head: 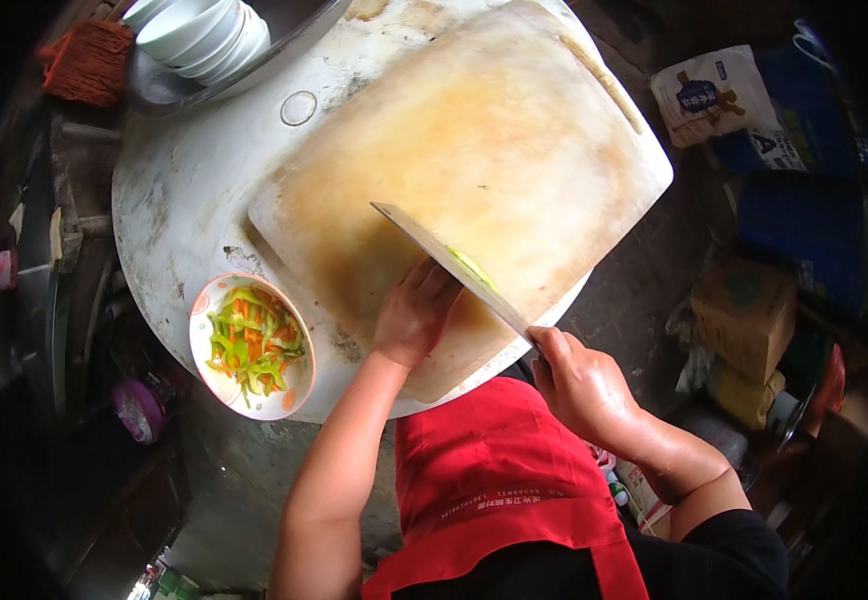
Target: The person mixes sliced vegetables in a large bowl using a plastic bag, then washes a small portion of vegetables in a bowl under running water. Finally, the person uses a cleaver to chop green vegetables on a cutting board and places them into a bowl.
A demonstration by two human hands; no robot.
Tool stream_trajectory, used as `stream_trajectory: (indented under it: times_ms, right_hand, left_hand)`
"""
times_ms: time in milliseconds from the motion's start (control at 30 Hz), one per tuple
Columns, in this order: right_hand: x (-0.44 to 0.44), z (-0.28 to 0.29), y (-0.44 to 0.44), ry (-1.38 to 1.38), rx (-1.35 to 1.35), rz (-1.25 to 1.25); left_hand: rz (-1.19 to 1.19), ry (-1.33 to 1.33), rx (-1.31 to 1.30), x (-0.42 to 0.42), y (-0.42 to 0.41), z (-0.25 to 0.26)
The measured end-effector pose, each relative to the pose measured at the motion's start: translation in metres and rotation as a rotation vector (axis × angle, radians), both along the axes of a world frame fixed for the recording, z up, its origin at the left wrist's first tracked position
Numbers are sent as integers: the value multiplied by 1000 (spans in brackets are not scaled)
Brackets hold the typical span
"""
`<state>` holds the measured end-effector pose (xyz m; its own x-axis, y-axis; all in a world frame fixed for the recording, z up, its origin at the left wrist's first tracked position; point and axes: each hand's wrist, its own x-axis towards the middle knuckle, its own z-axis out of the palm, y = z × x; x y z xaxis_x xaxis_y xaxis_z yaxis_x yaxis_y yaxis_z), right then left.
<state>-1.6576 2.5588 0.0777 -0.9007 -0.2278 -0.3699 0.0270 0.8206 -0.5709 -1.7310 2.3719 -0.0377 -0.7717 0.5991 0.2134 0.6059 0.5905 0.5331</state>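
Observation:
My right hand is closed around the handle of a broad-bladed kitchen knife. The blade stands on edge over a large, stained cutting board. Along the blade's far side lies a piece of green vegetable, partly hidden by the knife. My left hand is on the blade's near side, fingers bent close to it; whether it holds something under the fingers cannot be seen. A patterned bowl with green and orange vegetable strips stands to the left of the board.
The board rests on a worn round table. At the table's upper left, a metal basin holds stacked white bowls. A ring mark is near it. Beyond the table at right are a cardboard box and a white printed bag.

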Motion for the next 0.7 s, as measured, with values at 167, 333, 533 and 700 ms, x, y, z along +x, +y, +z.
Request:
stream_trajectory:
  times_ms: [167,333,533,700]
  right_hand:
    - [-1,1,2,49,17,30]
    - [-1,-2,5,10,-3,29]
    - [-9,-5,11,-137,-1,17]
    - [-24,-16,11,-129,-75,-24]
  left_hand:
    - [-21,26,-22,-1,0,0]
    - [-7,47,-25,0,2,1]
    - [1,10,-13,-2,3,0]
    - [3,58,-23,-4,7,2]
